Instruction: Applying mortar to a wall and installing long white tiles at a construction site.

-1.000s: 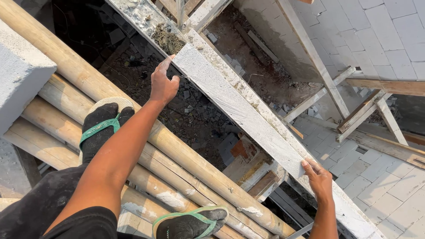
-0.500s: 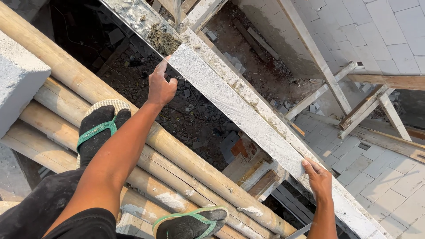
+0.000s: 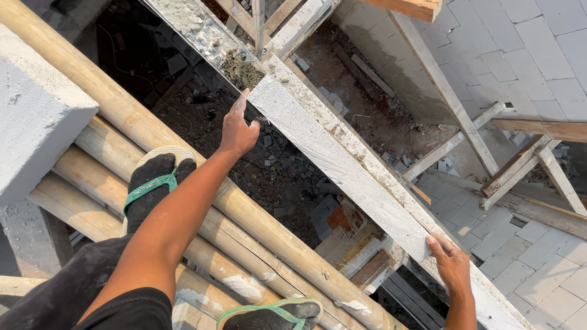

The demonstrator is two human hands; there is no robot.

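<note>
A long pale grey block [image 3: 333, 159] lies along the top of a narrow mortar-crusted wall [image 3: 202, 33]. My left hand [image 3: 239, 129] grips the block's far end, fingers hooked on its edge beside a clump of dark mortar [image 3: 241, 70]. At the near end my right hand [image 3: 451, 263] holds the same block from the side, thumb on top. I stand on bamboo poles [image 3: 183, 177] high above the ground, with my feet in green-strapped sandals [image 3: 153, 183].
A large grey concrete block [image 3: 33, 110] sits at the left on the poles. Below lies an open pit with rubble [image 3: 275, 165]. Wooden braces [image 3: 489, 140] and a block wall [image 3: 526, 55] are to the right.
Both hands have shifted the block slightly; its far end sits closer to the mortar clump, and my left hand has moved with it.
</note>
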